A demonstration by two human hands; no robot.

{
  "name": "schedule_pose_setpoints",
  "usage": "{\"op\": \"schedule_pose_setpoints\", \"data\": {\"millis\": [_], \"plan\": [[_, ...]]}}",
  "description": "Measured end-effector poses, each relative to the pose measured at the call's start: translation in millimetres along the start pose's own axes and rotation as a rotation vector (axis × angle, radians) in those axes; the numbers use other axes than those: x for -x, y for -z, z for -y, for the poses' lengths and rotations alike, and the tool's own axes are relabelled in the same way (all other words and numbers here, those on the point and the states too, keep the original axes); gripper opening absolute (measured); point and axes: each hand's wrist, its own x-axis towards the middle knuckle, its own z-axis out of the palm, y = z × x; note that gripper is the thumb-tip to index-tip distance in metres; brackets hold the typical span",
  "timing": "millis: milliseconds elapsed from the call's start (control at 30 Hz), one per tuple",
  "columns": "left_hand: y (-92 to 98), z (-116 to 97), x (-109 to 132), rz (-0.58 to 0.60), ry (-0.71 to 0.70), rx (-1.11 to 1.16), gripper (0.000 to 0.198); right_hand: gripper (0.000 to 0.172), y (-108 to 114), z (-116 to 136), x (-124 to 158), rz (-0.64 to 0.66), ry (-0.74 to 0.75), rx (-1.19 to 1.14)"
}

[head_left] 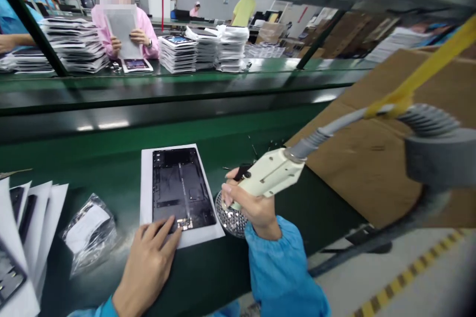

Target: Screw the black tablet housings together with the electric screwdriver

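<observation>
A black tablet back panel point(181, 189) lies on a white sheet point(146, 193) on the green bench point(111, 158). My left hand point(148, 262) rests flat on the sheet's near edge, fingers spread, fingertips touching the panel's lower corner. My right hand point(250, 205) is wrapped round a cream electric screwdriver point(271, 172), its tip pointing down over a round perforated screw tray point(230, 218) just right of the sheet. A grey coiled cable point(334, 129) runs from the tool up to the right.
A clear plastic bag point(89, 230) and a stack of white sheets with panels point(18, 242) lie at the left. A cardboard box point(390, 158) stands at the right. Across the conveyor, a person in pink point(124, 29) holds a sheet among stacked tablets point(178, 52).
</observation>
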Motion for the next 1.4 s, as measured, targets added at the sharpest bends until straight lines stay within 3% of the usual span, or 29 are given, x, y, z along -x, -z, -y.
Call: {"op": "schedule_pose_setpoints", "data": {"millis": [100,200,467,633,1400], "plan": [[0.5,5,5,-0.026,0.015,0.044,0.02,0.027,18,-6,3,-0.031,0.006,-0.027],[0.7,8,0,-0.042,0.01,0.079,0.018,0.026,22,-16,6,-0.061,0.022,-0.034],[8.4,10,-8,-0.1,-0.084,0.111,0.015,0.024,6,-17,-5,-0.115,0.008,-0.013],[2.3,21,-6,0.001,-0.184,-0.087,0.03,0.025,-2,-19,-12,-0.109,-0.031,-0.021],[-2.8,22,-4,-0.011,-0.137,-0.123,0.036,0.026,-5,-27,-15,-0.092,-0.05,0.013]]}}
